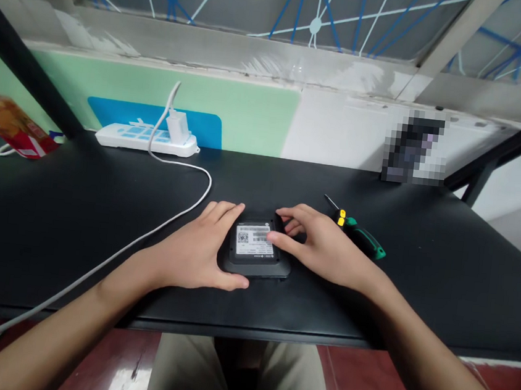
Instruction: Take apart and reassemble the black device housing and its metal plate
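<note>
Black desk (93, 277) under a white-and-green wall. The left hand (194, 247), half open, thumb spread, braces the left side of a dark labelled device (255, 269) at the centre of the frame; the right hand (314, 241), loosely curled, touches its right part with the thumb. Uneven pressure could skid the device across the smooth top. A careless right elbow or wrist might roll the green-and-black screwdriver (365, 238), right of centre.

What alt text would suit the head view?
A person's left hand and right hand cup a flat black device, label up, on a black table. A green-handled screwdriver lies to the right; a white power strip behind, left.
</note>
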Motion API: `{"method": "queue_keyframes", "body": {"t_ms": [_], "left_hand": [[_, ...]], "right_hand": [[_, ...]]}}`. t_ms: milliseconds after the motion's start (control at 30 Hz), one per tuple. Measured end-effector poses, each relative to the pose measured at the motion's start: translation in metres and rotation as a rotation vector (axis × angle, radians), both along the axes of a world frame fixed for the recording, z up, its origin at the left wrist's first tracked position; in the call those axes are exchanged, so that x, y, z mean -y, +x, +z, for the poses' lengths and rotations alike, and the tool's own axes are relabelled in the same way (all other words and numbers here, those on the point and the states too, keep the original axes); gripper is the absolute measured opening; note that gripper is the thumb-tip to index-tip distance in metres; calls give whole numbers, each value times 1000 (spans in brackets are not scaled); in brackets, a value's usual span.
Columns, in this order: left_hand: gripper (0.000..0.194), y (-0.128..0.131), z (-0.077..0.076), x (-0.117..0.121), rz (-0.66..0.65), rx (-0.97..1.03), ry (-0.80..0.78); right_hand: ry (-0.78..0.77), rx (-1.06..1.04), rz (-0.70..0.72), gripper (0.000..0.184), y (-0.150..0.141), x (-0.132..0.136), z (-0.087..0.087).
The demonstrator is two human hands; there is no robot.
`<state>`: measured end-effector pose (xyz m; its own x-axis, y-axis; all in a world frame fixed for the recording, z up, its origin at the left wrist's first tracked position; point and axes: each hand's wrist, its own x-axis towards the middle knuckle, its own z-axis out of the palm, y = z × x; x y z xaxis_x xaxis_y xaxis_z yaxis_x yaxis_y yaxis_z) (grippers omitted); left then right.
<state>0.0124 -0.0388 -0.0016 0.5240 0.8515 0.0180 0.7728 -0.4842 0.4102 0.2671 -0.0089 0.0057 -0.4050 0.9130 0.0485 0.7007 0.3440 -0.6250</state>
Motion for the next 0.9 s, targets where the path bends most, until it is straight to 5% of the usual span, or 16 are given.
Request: {"method": "queue_keyframes", "body": {"t_ms": [233, 533, 767, 900], "left_hand": [[119, 3, -1, -1, 22, 28, -8], [114, 6, 4, -8, -41, 20, 42], [107, 3, 3, -7, -23, 69, 47], [105, 2, 3, -7, -21, 93, 54]], "right_hand": [[36, 151, -165, 32, -26, -8, 15], [-54, 264, -218, 57, -43, -33, 18], [41, 137, -204, 52, -32, -22, 9], [102, -78, -26, 50, -10, -8, 6]]}}
